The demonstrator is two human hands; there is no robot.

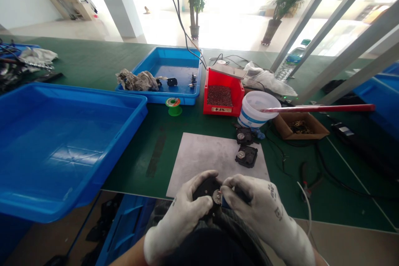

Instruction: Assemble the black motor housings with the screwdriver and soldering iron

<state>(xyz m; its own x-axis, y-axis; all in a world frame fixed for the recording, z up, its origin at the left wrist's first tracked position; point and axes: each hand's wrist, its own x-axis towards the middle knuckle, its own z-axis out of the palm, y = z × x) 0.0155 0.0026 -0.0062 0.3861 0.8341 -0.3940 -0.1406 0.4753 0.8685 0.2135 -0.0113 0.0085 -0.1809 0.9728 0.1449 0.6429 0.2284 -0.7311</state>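
Note:
My left hand (190,205), in a white glove, is closed around a black plastic housing (202,189) above the table's front edge. A small round silver metal part (217,196) sits on the housing under my left thumb. My right hand (252,203), gloved too, has its thumb and fingers pinched together right beside the silver part. What those fingers hold is too small or hidden to tell. Two similar black housings with silver discs, a nearer one (246,156) and a farther one (244,136), lie on the right of a grey-white sheet (199,153).
Big blue tray (71,133) at left; another blue tray (168,62) behind holds a few parts. A green spool (174,108), a red bin (222,108) of brown granules, a white bucket (258,110), a cardboard box (299,131) and pliers (307,187) stand or lie around.

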